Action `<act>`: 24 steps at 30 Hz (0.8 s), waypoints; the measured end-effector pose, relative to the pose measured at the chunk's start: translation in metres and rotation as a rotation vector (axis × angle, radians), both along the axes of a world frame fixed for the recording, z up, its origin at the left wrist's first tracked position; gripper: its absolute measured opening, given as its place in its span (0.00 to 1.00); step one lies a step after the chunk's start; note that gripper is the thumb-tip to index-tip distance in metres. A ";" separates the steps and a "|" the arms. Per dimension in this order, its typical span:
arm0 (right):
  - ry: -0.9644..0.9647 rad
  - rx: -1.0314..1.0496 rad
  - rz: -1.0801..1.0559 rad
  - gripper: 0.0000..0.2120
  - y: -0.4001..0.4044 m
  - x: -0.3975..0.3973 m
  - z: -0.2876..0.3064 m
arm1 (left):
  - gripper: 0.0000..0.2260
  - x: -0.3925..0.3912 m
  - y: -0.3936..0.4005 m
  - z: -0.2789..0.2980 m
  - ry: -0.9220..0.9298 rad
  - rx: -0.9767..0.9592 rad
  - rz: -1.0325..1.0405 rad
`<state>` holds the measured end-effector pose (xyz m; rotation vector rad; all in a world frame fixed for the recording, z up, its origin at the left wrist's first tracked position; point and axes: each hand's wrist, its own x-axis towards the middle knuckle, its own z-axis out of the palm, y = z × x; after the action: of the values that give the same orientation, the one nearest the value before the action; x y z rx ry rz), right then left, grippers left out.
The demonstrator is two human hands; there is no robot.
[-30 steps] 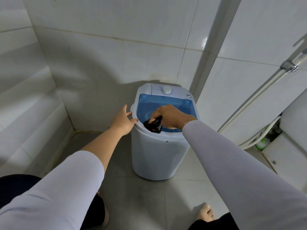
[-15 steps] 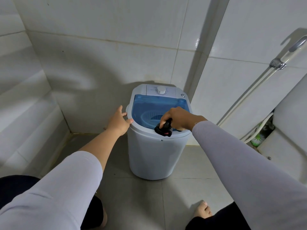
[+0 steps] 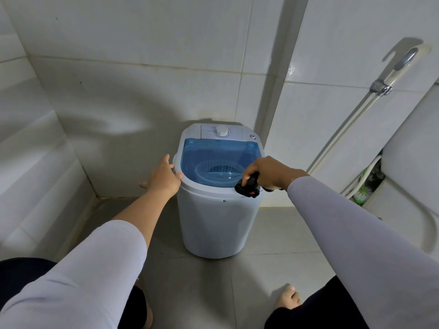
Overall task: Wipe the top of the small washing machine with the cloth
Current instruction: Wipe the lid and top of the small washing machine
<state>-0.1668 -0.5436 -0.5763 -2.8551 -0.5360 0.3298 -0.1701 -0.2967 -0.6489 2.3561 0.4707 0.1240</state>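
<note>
Right hand (image 3: 266, 173) around bunched black cloth (image 3: 248, 187)

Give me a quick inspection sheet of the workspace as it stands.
Surface: grey tiled floor, bare around the machine.
Job's things: small washing machine upright in the corner, blue lid shut; dark cloth on its front right rim.
Clutter: green brush low by the right wall.
Grippers: left hand braces the left rim; right hand grips the cloth.
Cables: white hose along the right wall.
Surroundings: white tiled walls; bare foot on the floor.
</note>
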 end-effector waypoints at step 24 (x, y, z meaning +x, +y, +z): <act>-0.402 -0.048 0.029 0.25 0.022 0.037 0.001 | 0.29 0.049 -0.002 -0.001 -0.004 0.034 -0.092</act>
<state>-0.1300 -0.5212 -0.5757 -2.9724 -0.6454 -0.2391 -0.1209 -0.2982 -0.6495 2.4056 0.3600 0.0937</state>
